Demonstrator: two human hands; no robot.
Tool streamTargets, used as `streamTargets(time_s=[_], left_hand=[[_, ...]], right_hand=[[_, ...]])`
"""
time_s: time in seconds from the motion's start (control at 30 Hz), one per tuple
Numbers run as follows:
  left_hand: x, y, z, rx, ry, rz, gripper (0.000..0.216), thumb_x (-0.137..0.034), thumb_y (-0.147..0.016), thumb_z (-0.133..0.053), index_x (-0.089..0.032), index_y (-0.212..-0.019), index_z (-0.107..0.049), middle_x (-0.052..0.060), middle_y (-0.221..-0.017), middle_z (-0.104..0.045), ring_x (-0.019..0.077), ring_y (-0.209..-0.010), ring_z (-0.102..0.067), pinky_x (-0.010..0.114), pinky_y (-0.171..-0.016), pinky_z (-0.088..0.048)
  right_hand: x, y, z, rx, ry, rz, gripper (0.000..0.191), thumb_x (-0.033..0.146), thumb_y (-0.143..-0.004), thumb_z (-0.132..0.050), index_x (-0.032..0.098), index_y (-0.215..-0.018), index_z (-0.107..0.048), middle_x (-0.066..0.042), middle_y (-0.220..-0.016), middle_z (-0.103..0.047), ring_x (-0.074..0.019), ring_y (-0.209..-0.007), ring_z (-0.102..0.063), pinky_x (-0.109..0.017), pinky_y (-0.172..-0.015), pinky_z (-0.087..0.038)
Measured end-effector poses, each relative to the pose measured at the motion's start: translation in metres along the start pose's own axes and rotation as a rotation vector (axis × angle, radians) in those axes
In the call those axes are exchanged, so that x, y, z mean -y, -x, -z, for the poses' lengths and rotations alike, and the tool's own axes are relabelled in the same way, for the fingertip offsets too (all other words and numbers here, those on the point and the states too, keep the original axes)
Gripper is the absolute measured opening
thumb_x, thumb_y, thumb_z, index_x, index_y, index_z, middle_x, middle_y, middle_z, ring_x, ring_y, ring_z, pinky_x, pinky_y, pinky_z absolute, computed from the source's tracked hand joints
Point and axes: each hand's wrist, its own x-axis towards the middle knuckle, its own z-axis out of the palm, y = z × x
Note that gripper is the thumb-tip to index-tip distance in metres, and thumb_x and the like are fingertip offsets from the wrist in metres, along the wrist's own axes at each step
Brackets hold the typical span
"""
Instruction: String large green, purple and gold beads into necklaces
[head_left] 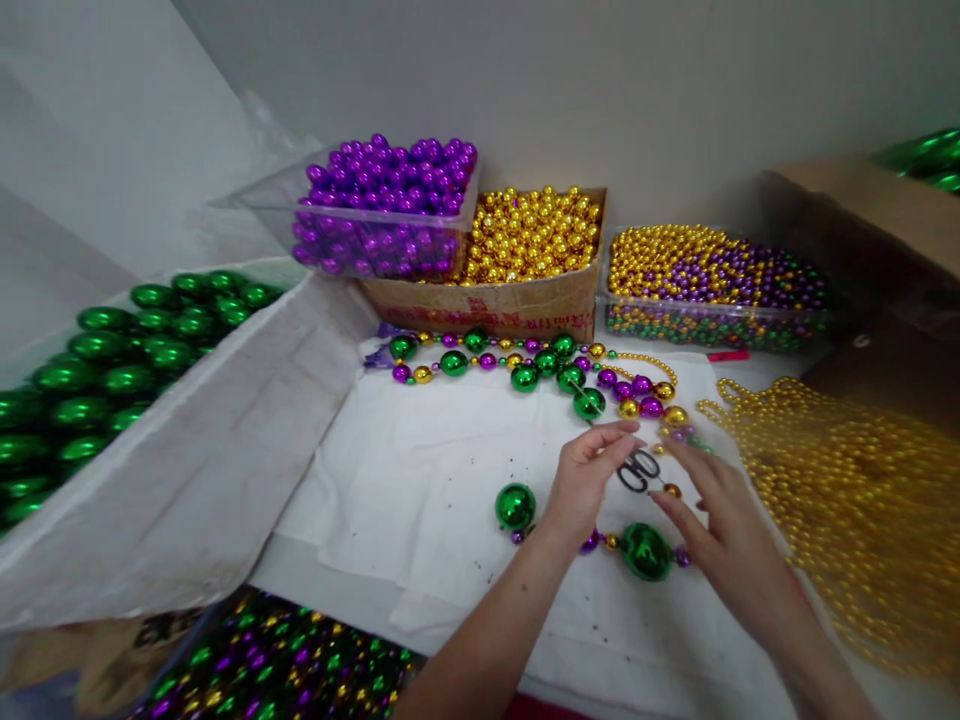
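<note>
My left hand (596,470) is over the white cloth (375,480), its thumb and fingers pinched together on something too small to make out. To its right, my right hand (712,500) has thumb and forefinger apart, with a small gold bead (672,491) close to the thumb. Between the hands show the black handles of scissors (637,470); a thin blade seems to reach toward the green balls. Below the hands lies a bead strand with a large green ball (647,552) and another green ball (515,507); my left forearm hides part of it.
Behind lies a mixed bead garland (454,363). Along the wall stand a tub of purple beads (386,215), a carton of gold beads (525,300) and a mixed bead tub (712,315). A white box of green balls (300,400) stands left; gold bead strings (847,520) lie right.
</note>
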Motion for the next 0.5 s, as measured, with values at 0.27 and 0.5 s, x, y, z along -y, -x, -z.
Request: streamTargets(time_s=[0.27,0.5], left_hand=[[0.006,-0.001,-0.023,-0.047,0.052,-0.04,0.015,-0.029,-0.078,-0.065,-0.015,-0.077,-0.07,0.007,-0.098,-0.067,0.0179,-0.09,-0.058,0.027,-0.08,-0.044],[0.008,-0.004,-0.003,0.026,0.086,0.14,0.021,-0.033,-0.075,-0.068,-0.014,-0.084,-0.07,0.007,-0.089,-0.068,0.0145,-0.076,-0.059,0.027,-0.073,-0.045]], right_hand=[[-0.006,0.003,0.006,-0.028,-0.577,-0.422,0.032,0.047,-0.078,-0.064,0.016,-0.086,-0.068,-0.004,-0.071,-0.063,-0.0154,-0.061,-0.055,-0.024,-0.05,-0.04],[-0.005,-0.003,0.015,-0.094,-0.847,-0.528,0.034,0.045,-0.072,-0.071,0.014,-0.088,-0.068,0.004,-0.047,-0.04,-0.0069,-0.043,-0.032,-0.019,-0.04,-0.019]])
